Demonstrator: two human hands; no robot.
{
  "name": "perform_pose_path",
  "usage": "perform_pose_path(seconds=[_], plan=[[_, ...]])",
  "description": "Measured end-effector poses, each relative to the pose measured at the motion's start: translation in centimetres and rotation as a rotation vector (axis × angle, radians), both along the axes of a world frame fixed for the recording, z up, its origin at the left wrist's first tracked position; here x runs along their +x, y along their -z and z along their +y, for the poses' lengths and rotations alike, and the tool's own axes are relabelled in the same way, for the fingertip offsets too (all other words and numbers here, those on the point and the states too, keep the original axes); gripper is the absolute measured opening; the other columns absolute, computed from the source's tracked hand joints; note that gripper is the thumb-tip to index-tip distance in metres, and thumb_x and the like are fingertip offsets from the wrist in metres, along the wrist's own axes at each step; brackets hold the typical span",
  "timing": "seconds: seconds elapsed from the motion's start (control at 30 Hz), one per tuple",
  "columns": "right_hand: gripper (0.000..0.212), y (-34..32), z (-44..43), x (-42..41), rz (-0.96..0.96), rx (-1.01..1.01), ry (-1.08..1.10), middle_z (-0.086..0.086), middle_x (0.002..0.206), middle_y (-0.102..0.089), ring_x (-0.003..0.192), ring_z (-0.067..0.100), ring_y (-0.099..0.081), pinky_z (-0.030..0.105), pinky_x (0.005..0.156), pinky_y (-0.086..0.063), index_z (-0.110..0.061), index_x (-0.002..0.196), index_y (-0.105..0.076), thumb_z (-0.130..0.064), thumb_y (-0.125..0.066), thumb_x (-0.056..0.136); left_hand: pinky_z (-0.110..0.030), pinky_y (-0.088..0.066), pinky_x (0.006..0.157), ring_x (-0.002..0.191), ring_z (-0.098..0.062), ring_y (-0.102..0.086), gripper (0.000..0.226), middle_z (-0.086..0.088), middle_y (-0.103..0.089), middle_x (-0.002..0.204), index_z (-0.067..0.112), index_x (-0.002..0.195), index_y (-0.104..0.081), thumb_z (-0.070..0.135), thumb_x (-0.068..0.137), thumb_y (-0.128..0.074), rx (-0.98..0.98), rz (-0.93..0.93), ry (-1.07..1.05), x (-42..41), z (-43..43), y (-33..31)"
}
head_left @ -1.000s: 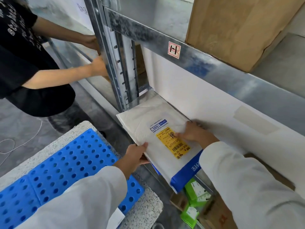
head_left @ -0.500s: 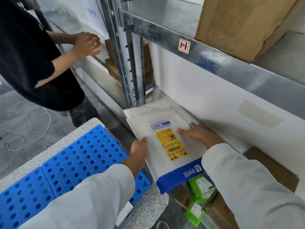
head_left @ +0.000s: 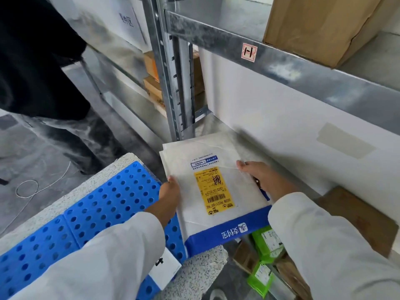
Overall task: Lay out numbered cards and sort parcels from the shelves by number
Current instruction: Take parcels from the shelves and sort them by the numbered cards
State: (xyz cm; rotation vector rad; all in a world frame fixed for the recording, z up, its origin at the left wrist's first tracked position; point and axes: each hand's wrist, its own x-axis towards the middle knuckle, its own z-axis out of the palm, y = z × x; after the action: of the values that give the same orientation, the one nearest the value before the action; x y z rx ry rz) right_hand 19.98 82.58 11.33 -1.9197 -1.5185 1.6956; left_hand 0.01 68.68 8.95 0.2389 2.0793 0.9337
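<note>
Item: one flat white parcel [head_left: 244, 191], blue band [head_left: 227, 232] across one end, yellow label [head_left: 214, 189] on the upper face. Location: just in front of the foot of the steel upright [head_left: 171, 83], far end lying over the lower shelf [head_left: 216, 126] there, blue-band end out past the shelf edge and over the corner of the speckled table [head_left: 207, 263]. Orientation: face up and roughly level; the long axis runs from the upright's foot back toward you, plain end toward the upright, blue band nearest you. The label's print and the band's lettering read upside down from where you stand. Grip: your left hand [head_left: 170, 193] clamps the long edge on the side away from the shelf, thumb on top; your right hand [head_left: 259, 178] clamps the opposite long edge, thumb on top and fingers tucked under. Adjacent stock: blue perforated mat [head_left: 97, 213] on the table, left of and nearer than the upright; brown boxes [head_left: 151, 83] directly behind the upright; cardboard box [head_left: 313, 24] on the shelf above, right of the upright; red-and-white sticker [head_left: 249, 52] on that shelf's beam; green packets [head_left: 266, 241] low down, right of the upright and below the parcel. A person in black [head_left: 32, 61] stands left of the upright.
</note>
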Motion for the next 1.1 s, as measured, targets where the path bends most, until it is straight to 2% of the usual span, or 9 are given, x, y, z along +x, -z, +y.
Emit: perform_pose_path(seconds=[0.1, 0.2, 0.3, 0.37, 0.43, 0.5, 0.73, 0.9, 1.1], plan=[[0.06, 0.6, 0.6, -0.5, -0.14, 0.111, 0.0, 0.007, 0.12, -0.063, 0.102, 0.026, -0.061, 0.032, 0.092, -0.045, -0.01, 0.122, -0.062, -0.058, -0.059, 0.086, -0.022, -0.04, 0.063, 0.066, -0.01, -0.041, 0.03, 0.001, -0.041, 0.077, 0.013, 0.1, -0.052, 0.029, 0.104, -0.027, -0.005, -0.044, -0.072, 0.0, 0.6, -0.2], [0.057, 1.5, 1.3, -0.8, -0.076, 0.18, 0.075, 0.008, 0.089, -0.067, 0.069, 0.017, -0.056, 0.032, 0.079, -0.048, -0.003, 0.108, -0.068, -0.056, -0.055, 0.089, -0.033, -0.045, 0.089, 0.095, -0.02, -0.053, 0.039, -0.009, -0.054, 0.112, 0.005, 0.129, -0.044, 0.03, 0.101, -0.033, -0.045, -0.09, -0.157, -0.6, 0.8, 0.2], [0.058, 0.8, 1.6, -0.5, -0.083, 0.253, 0.058, 0.01, 0.086, -0.063, 0.068, 0.019, -0.054, 0.031, 0.067, -0.044, -0.004, 0.11, -0.064, -0.053, -0.036, 0.099, -0.036, -0.052, 0.074, 0.088, -0.022, -0.058, 0.05, -0.008, -0.059, 0.101, 0.005, 0.126, -0.046, 0.046, 0.097, -0.038, -0.04, -0.121, -0.007, -0.3, 0.4, 0.1], [0.058, 0.6, 1.7, -0.3, -0.069, 0.251, -0.017, 0.012, 0.102, -0.063, 0.077, 0.02, -0.056, 0.03, 0.067, -0.042, -0.005, 0.124, -0.058, -0.049, -0.027, 0.102, -0.038, -0.053, 0.078, 0.097, -0.025, -0.06, 0.056, -0.008, -0.06, 0.108, 0.005, 0.123, -0.049, 0.053, 0.097, -0.038, -0.022, -0.13, 0.008, 0.0, 0.4, 0.3], [0.049, 0.8, 1.9, 0.0, 0.008, 0.193, -0.093, 0.009, 0.138, -0.053, 0.11, 0.024, -0.057, 0.036, 0.091, -0.047, -0.017, 0.143, -0.042, -0.042, -0.031, 0.103, -0.041, -0.049, 0.094, 0.106, -0.026, -0.057, 0.057, -0.009, -0.059, 0.119, 0.0, 0.128, -0.051, 0.048, 0.098, -0.042, 0.011, -0.104, 0.0, 0.5, 0.4, 0.0], [0.05, 0.5, 2.0, 0.4, -0.021, 0.16, -0.147, 0.006, 0.149, -0.04, 0.129, 0.028, -0.046, 0.041, 0.107, -0.038, -0.017, 0.148, -0.033, -0.036, -0.036, 0.102, -0.036, -0.045, 0.093, 0.102, -0.024, -0.053, 0.048, -0.009, -0.057, 0.119, 0.002, 0.134, -0.05, 0.035, 0.1, -0.043, 0.026, -0.056, -0.015, 0.9, 0.4, -0.3], [0.066, -2.0, 1.1, -1.0, 0.056, 0.102, -0.161, 0.01, 0.131, -0.057, 0.117, 0.03, -0.055, 0.048, 0.103, -0.042, -0.014, 0.138, -0.045, -0.061, -0.026, 0.096, -0.03, -0.041, 0.076, 0.079, -0.018, -0.049, 0.035, 0.002, -0.05, 0.085, 0.0, 0.131, -0.051, 0.014, 0.101, -0.04, 0.045, -0.014, -0.085, 1.0, -1.3, -2.1], [0.036, -5.0, -1.5, -1.6, 0.236, 0.081, -0.13, 0.012, 0.11, -0.066, 0.101, 0.031, -0.063, 0.051, 0.096, -0.048, -0.012, 0.124, -0.051, -0.035, -0.05, 0.097, -0.043, -0.045, 0.1, 0.103, -0.029, -0.053, 0.04, -0.012, -0.056, 0.112, 0.0, 0.126, -0.054, 0.029, 0.1, -0.045, 0.13, -0.002, -0.108, 0.4, -3.2, -5.0], [0.042, -8.8, -7.0, -3.5, 0.284, 0.144, -0.064, 0.011, 0.095, -0.067, 0.088, 0.028, -0.065, 0.039, 0.081, -0.053, -0.006, 0.102, -0.058, -0.047, -0.054, 0.093, -0.043, -0.045, 0.1, 0.099, -0.028, -0.054, 0.044, -0.005, -0.055, 0.107, 0.006, 0.13, -0.055, 0.035, 0.098, -0.052, 0.27, -0.015, -0.237, -1.9, -9.8, -7.9]])
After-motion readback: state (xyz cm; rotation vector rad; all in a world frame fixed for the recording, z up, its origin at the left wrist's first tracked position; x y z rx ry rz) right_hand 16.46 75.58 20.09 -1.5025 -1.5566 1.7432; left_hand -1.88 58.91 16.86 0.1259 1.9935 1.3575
